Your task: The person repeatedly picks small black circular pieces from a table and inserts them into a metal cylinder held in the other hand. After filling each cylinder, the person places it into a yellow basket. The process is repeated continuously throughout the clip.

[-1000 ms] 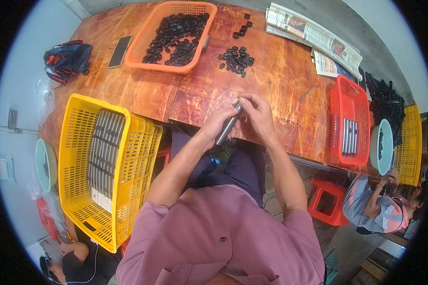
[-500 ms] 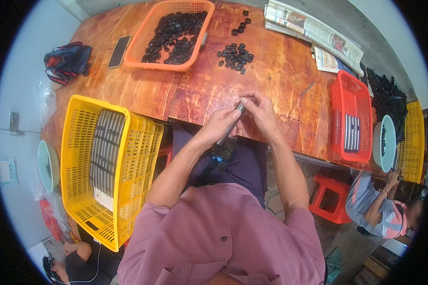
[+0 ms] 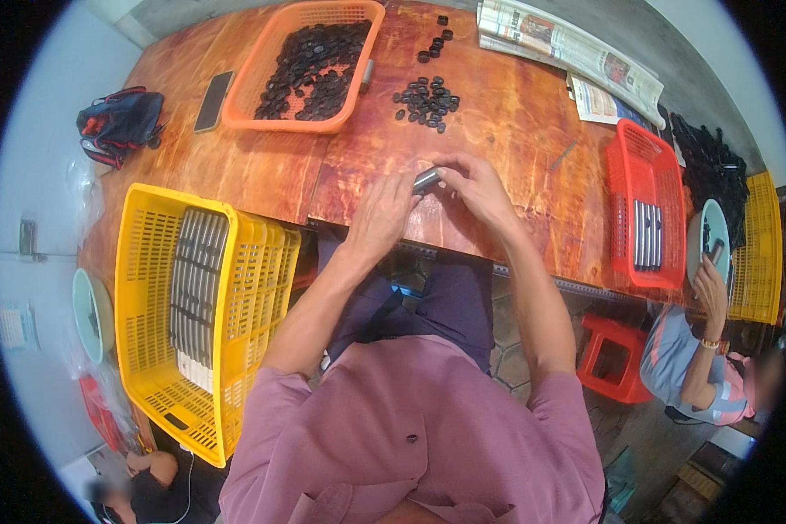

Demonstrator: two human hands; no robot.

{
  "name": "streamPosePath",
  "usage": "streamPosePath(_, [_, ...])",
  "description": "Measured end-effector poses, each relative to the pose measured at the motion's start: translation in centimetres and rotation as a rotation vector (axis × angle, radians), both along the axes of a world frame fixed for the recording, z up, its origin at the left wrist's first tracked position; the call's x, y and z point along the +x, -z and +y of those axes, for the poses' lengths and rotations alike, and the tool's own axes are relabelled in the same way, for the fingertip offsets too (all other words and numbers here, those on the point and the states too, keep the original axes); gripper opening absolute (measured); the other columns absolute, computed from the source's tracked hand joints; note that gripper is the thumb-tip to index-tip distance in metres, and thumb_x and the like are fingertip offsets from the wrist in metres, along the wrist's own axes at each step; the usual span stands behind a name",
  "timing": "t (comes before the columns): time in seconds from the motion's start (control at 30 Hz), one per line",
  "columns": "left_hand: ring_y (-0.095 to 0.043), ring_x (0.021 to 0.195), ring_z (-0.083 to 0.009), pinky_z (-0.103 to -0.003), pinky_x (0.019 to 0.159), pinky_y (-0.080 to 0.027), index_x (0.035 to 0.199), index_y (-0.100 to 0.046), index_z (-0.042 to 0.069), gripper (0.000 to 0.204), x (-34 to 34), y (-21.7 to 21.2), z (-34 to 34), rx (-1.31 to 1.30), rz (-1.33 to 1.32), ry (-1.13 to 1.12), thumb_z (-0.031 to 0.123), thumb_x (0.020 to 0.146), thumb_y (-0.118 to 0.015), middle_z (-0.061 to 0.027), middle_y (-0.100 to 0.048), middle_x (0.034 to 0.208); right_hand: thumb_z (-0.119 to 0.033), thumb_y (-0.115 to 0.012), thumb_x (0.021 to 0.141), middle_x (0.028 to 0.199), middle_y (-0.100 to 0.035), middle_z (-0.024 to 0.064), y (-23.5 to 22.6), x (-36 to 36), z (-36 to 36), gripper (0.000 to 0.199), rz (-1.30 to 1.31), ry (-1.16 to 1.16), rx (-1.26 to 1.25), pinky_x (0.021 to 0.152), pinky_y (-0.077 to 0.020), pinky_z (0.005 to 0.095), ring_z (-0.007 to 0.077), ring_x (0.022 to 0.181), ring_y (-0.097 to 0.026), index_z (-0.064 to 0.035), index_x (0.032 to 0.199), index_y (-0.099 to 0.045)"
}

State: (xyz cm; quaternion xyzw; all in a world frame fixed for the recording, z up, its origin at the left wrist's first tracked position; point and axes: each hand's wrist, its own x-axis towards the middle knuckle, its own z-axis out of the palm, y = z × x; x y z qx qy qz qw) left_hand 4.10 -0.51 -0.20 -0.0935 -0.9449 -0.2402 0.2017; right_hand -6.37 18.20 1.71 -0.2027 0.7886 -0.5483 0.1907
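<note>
A short length of grey metal tube [image 3: 427,181] shows between my two hands, just above the near part of the wooden table. My left hand [image 3: 379,210] lies over the tube's left part, back upward, and hides it. At the tube's upper right end, my right hand [image 3: 476,188] has thumb and fingers closed on it. What the fingertips do beneath is hidden. Beyond my hands, a loose pile of small black oval caps [image 3: 428,103] rests on the table, with a few more caps [image 3: 435,40] farther back.
An orange basket [image 3: 345,120] of black caps stands back left, by a phone [image 3: 212,101]. A yellow crate [image 3: 223,349] of grey tubes is at left. Right are a red basket [image 3: 620,210] with tubes, a thin rod [image 3: 563,155], newspapers [image 3: 568,48], and a co-worker's hand [image 3: 712,293] at a bowl [image 3: 716,218].
The tube has swung from pointing toward my lap to lying more level over the table. My left hand has moved forward onto it. The co-worker's hand has moved up to the bowl.
</note>
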Motion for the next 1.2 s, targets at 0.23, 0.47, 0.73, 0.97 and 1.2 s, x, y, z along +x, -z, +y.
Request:
streamPosePath(0.23, [-0.06,0.095,-0.0332,-0.044,0.083,-0.05,0.126,-0.06,0.002,0.044,-0.4,0.5,0.3,-0.152,0.04,-0.029,0.014,0.087,-0.075,-0.0129,-0.062,0.104,-0.013,-0.065,0.093,0.105,-0.075,0.0169,0.9,-0.2,-0.6,0.027,0.163,0.033,0.103,0.09,-0.0539,0.0374,0.0285,0.099,-0.07,0.0015,0.114,-0.072])
streamPosePath(0.47, [-0.061,0.098,-0.0343,-0.045,0.084,-0.051,0.126,-0.061,0.003,0.045,0.0,0.1,0.8,-0.029,0.035,-0.039,0.014,0.085,-0.077,-0.0145,-0.062,0.107,-0.01,-0.066,0.09,0.104,-0.073,0.0174,1.5,0.9,-0.1,0.019,0.225,0.055,0.0,0.092,-0.052,0.0396,0.0328,0.102,-0.069,-0.0014,0.106,-0.073])
streamPosePath(0.73, [-0.061,0.1,-0.0351,-0.045,0.086,-0.051,0.126,-0.061,0.003,0.043,0.4,0.2,1.3,-0.028,-0.01,-0.049,0.012,0.087,-0.076,-0.0158,-0.062,0.106,-0.008,-0.068,0.09,0.098,-0.071,0.0161,2.1,1.9,0.4,0.016,0.271,0.066,-0.068,0.087,-0.0515,0.0397,0.033,0.096,-0.067,-0.0012,0.103,-0.073])
streamPosePath(0.97, [-0.063,0.097,-0.0337,-0.045,0.082,-0.052,0.128,-0.064,0.006,0.045,0.2,-1.4,0.6,-0.121,-0.069,0.005,0.014,0.086,-0.077,-0.0134,-0.064,0.105,-0.007,-0.068,0.091,0.098,-0.071,0.0168,2.3,1.6,0.9,0.015,0.222,0.051,-0.026,0.088,-0.0516,0.0407,0.0339,0.096,-0.067,-0.0014,0.103,-0.074])
streamPosePath(1.2, [-0.064,0.093,-0.032,-0.043,0.08,-0.052,0.124,-0.067,0.006,0.042,0.2,0.3,-0.2,0.09,0.0,-0.001,0.016,0.084,-0.079,-0.011,-0.065,0.103,-0.007,-0.068,0.091,0.098,-0.072,0.0165,1.4,1.8,0.4,0.015,0.279,0.033,0.014,0.087,-0.0525,0.0405,0.033,0.096,-0.068,-0.0014,0.104,-0.074])
